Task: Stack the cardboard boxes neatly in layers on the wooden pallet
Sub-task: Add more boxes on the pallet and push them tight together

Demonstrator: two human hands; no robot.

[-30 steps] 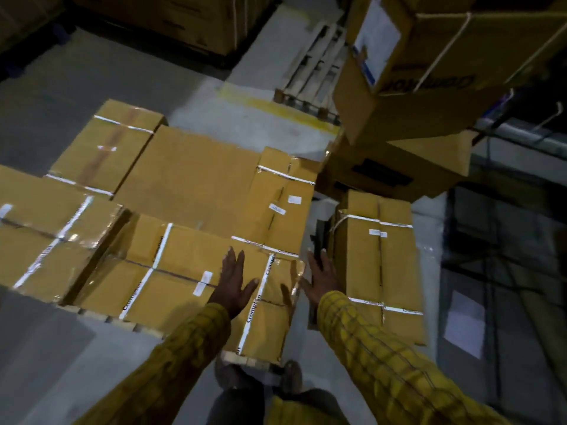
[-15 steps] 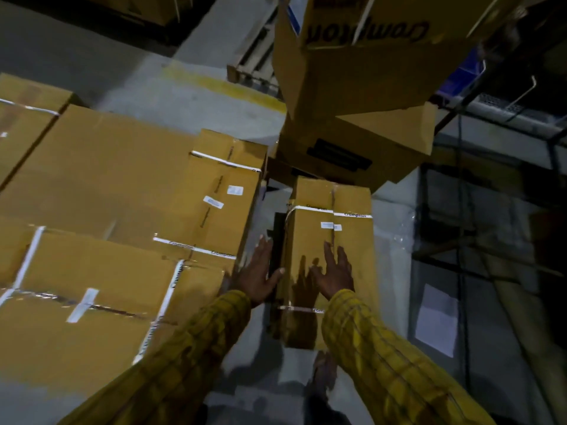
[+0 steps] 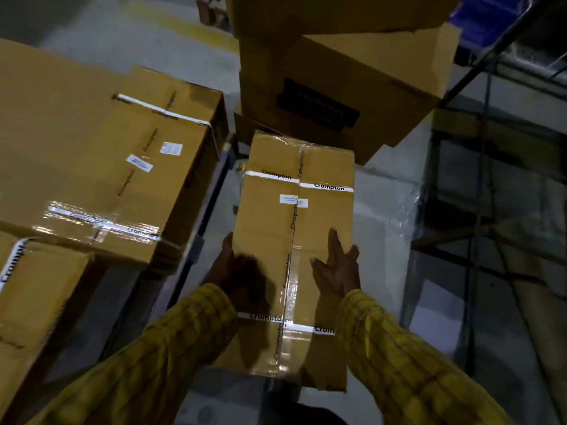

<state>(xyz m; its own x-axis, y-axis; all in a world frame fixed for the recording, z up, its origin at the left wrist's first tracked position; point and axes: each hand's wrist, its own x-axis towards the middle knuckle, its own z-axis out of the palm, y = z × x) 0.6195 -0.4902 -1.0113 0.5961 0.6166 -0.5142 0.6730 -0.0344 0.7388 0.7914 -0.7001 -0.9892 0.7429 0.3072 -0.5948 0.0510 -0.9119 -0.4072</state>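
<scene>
A long taped cardboard box [image 3: 276, 216] marked Crompton lies on the floor in front of me. My left hand [image 3: 227, 268] presses against its left side, fingers pointing forward. My right hand [image 3: 337, 268] lies on the box's top near the right edge, fingers straight. To the left, stacked cardboard boxes [image 3: 122, 167] form a layer, with a lower box [image 3: 36, 302] at the near left. The pallet under them is lost in shadow.
Large open cartons [image 3: 352, 87] are piled right behind the long box. A metal rack [image 3: 478, 210] with loose plastic wrap [image 3: 408, 210] stands on the right. A narrow strip of grey floor [image 3: 221, 210] separates the long box from the stack. A yellow floor line [image 3: 184, 29] runs at the back.
My view has swung right from the stacked boxes to the long box. Both hands left the stack and came onto the long box, the left at its side, the right on top.
</scene>
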